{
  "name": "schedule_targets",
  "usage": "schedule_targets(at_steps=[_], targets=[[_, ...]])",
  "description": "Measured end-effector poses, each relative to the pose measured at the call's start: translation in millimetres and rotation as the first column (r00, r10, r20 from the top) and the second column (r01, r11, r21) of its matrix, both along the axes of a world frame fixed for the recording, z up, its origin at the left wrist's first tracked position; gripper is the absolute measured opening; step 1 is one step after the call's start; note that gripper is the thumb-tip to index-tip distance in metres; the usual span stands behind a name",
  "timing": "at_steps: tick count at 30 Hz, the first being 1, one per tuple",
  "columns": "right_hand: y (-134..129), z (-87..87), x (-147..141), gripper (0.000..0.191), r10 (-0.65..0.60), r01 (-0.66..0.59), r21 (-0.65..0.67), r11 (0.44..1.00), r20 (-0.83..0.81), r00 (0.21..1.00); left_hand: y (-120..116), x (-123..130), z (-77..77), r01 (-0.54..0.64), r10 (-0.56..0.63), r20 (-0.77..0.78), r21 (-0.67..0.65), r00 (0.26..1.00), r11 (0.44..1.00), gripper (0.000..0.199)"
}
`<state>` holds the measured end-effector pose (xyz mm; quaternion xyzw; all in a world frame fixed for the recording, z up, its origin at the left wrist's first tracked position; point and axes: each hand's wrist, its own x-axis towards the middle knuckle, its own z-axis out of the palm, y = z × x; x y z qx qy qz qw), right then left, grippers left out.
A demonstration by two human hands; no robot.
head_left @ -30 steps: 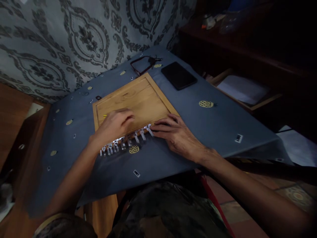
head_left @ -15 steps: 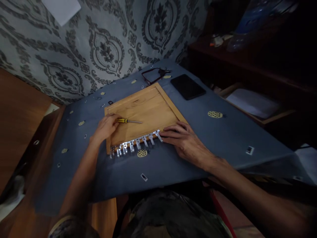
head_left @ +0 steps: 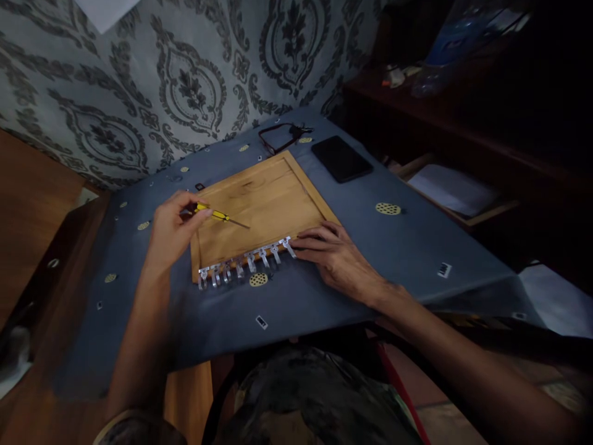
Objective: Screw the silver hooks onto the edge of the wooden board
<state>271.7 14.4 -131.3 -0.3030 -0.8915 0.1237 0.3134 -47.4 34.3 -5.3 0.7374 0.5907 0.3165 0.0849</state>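
Pinched between the fingers and thumb of my left hand (head_left: 175, 225) is a yellow-handled screwdriver (head_left: 214, 214), its thin shaft pointing right above the board. A framed wooden board (head_left: 259, 198) lies flat on the cloth-covered table. Along its near edge runs a metal strip with several hooks (head_left: 251, 261), the hooks hanging toward me. My right hand (head_left: 328, 250) rests at the board's near right corner, fingers stretched out and fingertips by the strip's right end. Nothing shows in that hand.
A black phone (head_left: 341, 158) lies right of the board. Dark-framed glasses (head_left: 278, 141) with keys beside them sit behind it, near the patterned wall (head_left: 194, 93). An open drawer with papers (head_left: 454, 187) stands at the right, below a plastic bottle (head_left: 442, 55).
My left hand has lifted the screwdriver off the board and tilted it, tip downward to the right. My right hand stays at the board's corner. The whole view has shifted slightly.
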Motion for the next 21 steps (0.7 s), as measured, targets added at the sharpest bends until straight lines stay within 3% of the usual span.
schedule_targets(at_steps=[4,6,12,16,21], targets=[[-0.6,0.2,-0.2,0.046,-0.001,0.001,-0.005,1.000,0.004,1.000,-11.6,44.4,19.4,0.042,-0.123,0.240,0.316,0.963,0.948,0.026],[-0.4,-0.8,-0.1,0.046,0.002,-0.002,-0.012,1.000,0.003,1.000,-15.6,66.4,21.6,0.097,-0.213,0.302,0.357,0.929,0.929,0.024],[-1.1,-0.9,-0.5,0.047,-0.005,0.005,-0.027,1.000,-0.004,1.000,-19.8,103.9,-7.5,0.146,-0.288,0.322,0.399,0.902,0.905,0.021],[-2.5,2.3,-0.2,0.048,-0.003,0.003,-0.040,0.999,0.006,1.000,-20.1,108.4,-27.0,0.128,-0.239,0.264,0.376,0.934,0.918,0.019],[-3.1,2.4,0.0,0.049,-0.010,0.011,-0.046,0.999,0.015,1.000,-19.3,109.1,-33.9,0.116,-0.223,0.246,0.384,0.943,0.916,0.018]])
